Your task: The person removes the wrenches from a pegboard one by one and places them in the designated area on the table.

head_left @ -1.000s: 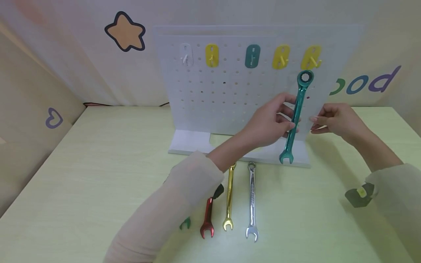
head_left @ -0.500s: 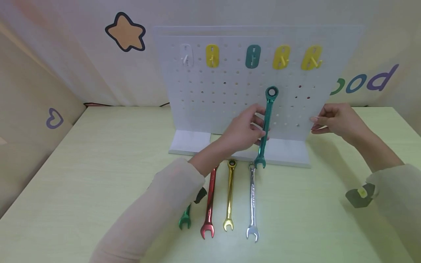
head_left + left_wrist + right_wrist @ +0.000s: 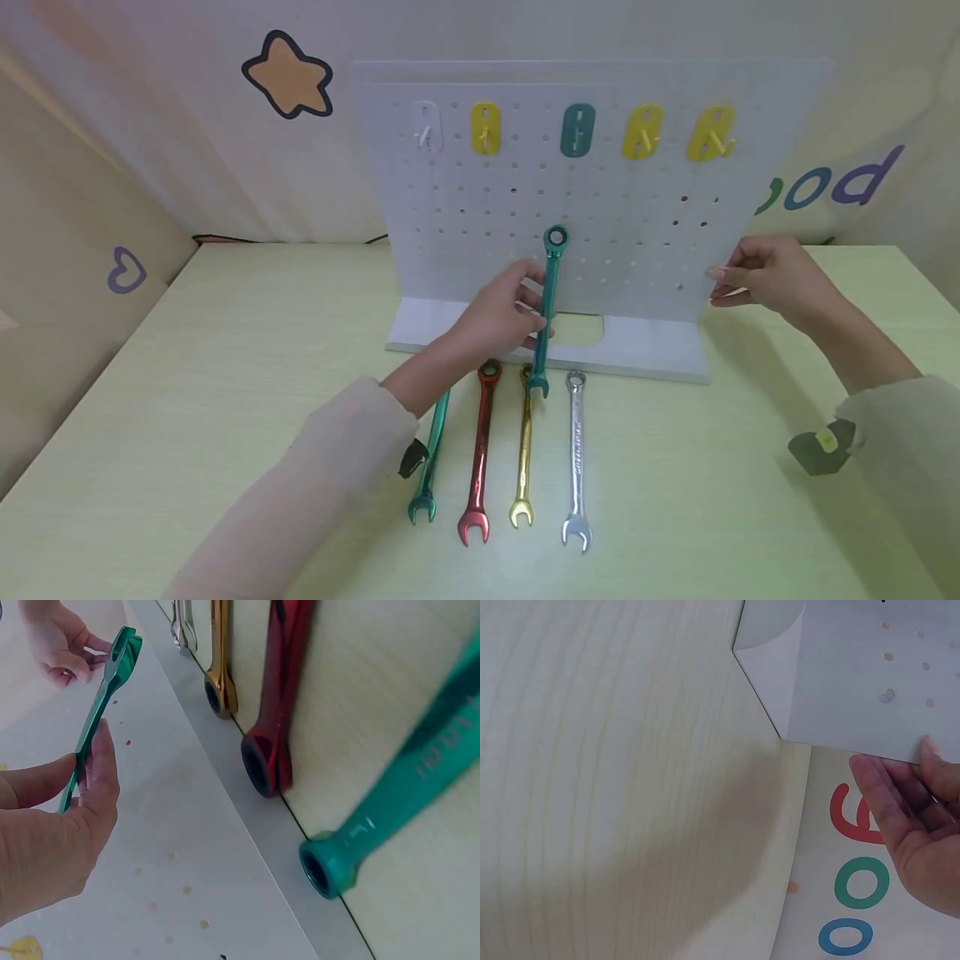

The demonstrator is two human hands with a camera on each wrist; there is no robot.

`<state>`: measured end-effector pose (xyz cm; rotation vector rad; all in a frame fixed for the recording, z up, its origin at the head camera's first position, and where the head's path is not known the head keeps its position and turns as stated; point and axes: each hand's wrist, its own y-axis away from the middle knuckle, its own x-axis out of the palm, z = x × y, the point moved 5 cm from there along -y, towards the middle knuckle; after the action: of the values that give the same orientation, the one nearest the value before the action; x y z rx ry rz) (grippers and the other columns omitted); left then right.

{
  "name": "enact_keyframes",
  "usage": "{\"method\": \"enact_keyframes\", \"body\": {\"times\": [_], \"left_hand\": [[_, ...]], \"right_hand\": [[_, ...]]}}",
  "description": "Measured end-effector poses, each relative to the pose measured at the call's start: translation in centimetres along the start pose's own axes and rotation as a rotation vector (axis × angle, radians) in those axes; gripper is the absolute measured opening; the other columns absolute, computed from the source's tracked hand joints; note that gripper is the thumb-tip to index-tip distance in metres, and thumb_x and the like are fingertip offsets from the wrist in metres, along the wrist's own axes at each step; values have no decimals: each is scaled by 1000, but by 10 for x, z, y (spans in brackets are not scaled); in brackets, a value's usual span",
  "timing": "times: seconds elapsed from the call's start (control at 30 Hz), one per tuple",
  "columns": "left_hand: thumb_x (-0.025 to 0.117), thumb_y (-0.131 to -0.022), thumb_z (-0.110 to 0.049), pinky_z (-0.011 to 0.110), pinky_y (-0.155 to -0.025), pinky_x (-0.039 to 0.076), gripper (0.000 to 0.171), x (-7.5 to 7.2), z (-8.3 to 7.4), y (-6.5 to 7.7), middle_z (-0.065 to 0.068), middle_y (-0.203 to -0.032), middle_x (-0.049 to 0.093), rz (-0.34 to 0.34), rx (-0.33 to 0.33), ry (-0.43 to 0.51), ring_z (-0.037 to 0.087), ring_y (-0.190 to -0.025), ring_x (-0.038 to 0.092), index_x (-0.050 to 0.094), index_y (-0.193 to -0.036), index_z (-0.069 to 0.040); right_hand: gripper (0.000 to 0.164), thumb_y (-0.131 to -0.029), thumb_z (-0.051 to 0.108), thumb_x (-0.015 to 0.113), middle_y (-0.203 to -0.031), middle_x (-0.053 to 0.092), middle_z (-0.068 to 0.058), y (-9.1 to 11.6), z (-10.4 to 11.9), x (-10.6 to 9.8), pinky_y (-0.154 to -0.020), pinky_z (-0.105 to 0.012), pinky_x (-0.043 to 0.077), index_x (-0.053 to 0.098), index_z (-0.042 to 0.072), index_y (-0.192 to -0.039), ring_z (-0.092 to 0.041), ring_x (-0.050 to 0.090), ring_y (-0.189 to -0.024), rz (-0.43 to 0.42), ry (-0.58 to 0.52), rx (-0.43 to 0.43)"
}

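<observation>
In the head view my left hand [image 3: 491, 315] pinches a teal combination wrench [image 3: 550, 287] by its shaft, ring end up and open end down. The wrench stands in front of the lower middle of a white pegboard [image 3: 630, 192]. My right hand [image 3: 780, 277] grips the board's right edge between thumb and fingers; the right wrist view shows the thumb on the perforated face. Below the board lie a green wrench [image 3: 429, 475], a red wrench [image 3: 479, 458], a gold wrench [image 3: 524, 454] and a silver wrench [image 3: 576, 450]. My left sleeve partly hides the green one.
Along the board's top sit a white hook [image 3: 427, 127], a yellow hook [image 3: 485, 129], a teal hook [image 3: 578, 130] and two more yellow ones, all bare. The board's white base [image 3: 656, 346] rests on the pale wooden table [image 3: 285, 333]. A patterned wall covering stands behind.
My left hand has carried the teal wrench leftward and down, from below the far-right hook to the board's lower middle. The right hand has stayed at the board's edge.
</observation>
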<state>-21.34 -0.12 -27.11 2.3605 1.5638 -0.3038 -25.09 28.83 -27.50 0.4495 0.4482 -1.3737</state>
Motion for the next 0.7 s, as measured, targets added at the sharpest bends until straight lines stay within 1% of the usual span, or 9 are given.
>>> {"method": "enact_keyframes", "body": {"times": [0.17, 0.33, 0.57, 0.7], "left_hand": [[51, -88, 9, 34, -69, 55, 39, -14, 10, 10, 16, -99, 54, -19, -49, 17, 27, -82, 64, 39, -122, -5], [50, -87, 10, 39, -73, 54, 40, -32, 21, 21, 19, -101, 52, -22, -103, 34, 29, -84, 64, 37, -122, -4], [52, -87, 8, 38, -74, 54, 39, -57, 35, 38, 19, -102, 51, -26, -190, -51, 26, -81, 63, 37, -122, -1], [53, -87, 9, 38, -72, 55, 38, -67, 43, 48, 20, -99, 52, -8, -237, -63, 26, -78, 64, 37, -120, 1]], "right_hand": [[15, -91, 1, 51, -72, 63, -3, 0, 0, 0, -67, -33, 55, 50, -12, -84, -14, 66, -67, 1, -5, -3], [14, -91, 0, 52, -71, 63, -2, 0, 0, 1, -66, -32, 55, 50, -11, -82, -13, 65, -66, 0, -25, -7], [14, -91, -1, 52, -70, 64, -1, 0, 0, 1, -66, -31, 55, 52, -10, -80, -13, 65, -65, -4, -31, 0], [15, -91, 0, 53, -70, 64, -2, -1, 0, 1, -66, -31, 55, 51, -11, -80, -13, 66, -65, -2, -25, -7]]}}
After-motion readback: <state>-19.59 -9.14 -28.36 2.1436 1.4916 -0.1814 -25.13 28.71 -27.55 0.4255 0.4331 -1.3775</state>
